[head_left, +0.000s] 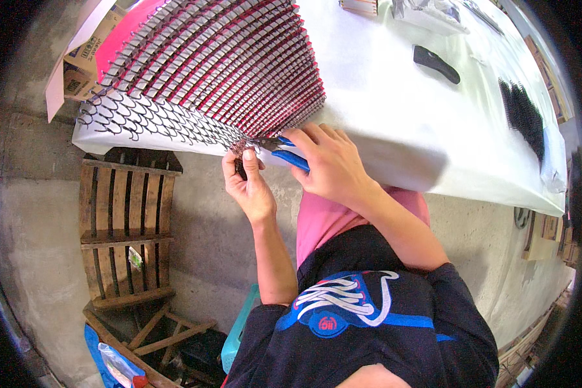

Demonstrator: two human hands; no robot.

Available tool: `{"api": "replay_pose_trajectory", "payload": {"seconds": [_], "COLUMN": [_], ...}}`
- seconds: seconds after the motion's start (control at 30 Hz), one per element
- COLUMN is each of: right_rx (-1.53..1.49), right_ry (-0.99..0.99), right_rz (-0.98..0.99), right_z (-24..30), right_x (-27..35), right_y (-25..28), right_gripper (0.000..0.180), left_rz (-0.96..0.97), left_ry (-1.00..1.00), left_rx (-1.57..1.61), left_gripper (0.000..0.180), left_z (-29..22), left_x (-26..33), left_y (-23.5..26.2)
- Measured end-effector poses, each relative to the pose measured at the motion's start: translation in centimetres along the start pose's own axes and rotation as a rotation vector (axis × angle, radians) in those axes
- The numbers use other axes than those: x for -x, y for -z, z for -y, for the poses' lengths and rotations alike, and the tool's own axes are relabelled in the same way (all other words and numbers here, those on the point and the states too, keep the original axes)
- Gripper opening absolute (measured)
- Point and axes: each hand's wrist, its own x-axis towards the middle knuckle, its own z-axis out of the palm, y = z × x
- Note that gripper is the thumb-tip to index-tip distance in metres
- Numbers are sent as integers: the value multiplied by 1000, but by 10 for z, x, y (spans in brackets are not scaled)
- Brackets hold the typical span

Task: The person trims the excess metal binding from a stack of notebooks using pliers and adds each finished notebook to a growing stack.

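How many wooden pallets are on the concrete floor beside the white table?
2: a weathered wooden slatted pallet lying flat left of the left hand, and a broken wooden pallet below it, partly hidden by the picture's rim.

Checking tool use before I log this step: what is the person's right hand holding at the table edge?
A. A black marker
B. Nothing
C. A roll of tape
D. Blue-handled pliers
D: the right hand is wrapped around blue-handled pliers, whose tip meets the corner of the wire mesh where the left hand pinches it, at the edge of the white table.
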Motion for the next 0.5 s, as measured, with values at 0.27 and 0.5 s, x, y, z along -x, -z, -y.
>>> {"api": "replay_pose_trajectory", "payload": {"seconds": [0.27, 0.5], "right_rx": [-13, 123], "right_ry": [-46, 59], "right_rz": [71, -150], "right_z": [-3, 3], "right_x": [0, -1], "right_y": [4, 11], "right_gripper": [52, 55], "left_rz": [-60, -29], "left_ry": [212, 484], "left_rx": [557, 1126], "left_gripper": [18, 27], "left_z": [6, -12], "left_x": [1, -7], "left_y": [-2, 8]}}
